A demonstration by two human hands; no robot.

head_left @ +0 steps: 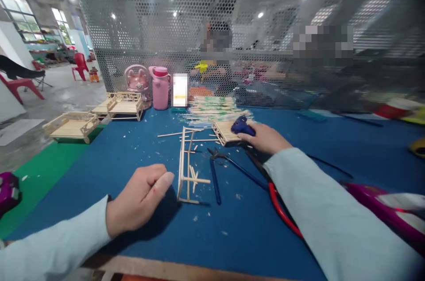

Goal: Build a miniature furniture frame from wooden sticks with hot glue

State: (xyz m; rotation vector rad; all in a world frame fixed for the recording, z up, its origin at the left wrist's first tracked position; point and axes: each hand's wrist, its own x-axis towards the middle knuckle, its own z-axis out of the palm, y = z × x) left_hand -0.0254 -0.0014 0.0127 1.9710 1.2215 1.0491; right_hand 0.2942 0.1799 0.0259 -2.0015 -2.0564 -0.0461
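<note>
My left hand (141, 199) is curled closed above the blue mat, left of a light wooden stick frame (181, 163). Whatever it holds, if anything, is hidden. Farther off, my right hand (265, 137) grips a small dark blue object (243, 126) whose kind I cannot make out. That object is over the right side of a small tray-like piece of wooden sticks (223, 134); whether they touch is unclear. Blue-handled cutting pliers (216, 179) lie between the frame and my right sleeve. A red-handled tool (280, 214) is partly hidden under that forearm.
Finished-looking stick models (71, 126) stand at the left edge. A pink bottle (161, 90), a lit phone (180, 90) and a stick pile (212, 106) line the back, before a perforated metal screen (166, 19). A purple device (385, 210) lies right. People sit beyond the screen.
</note>
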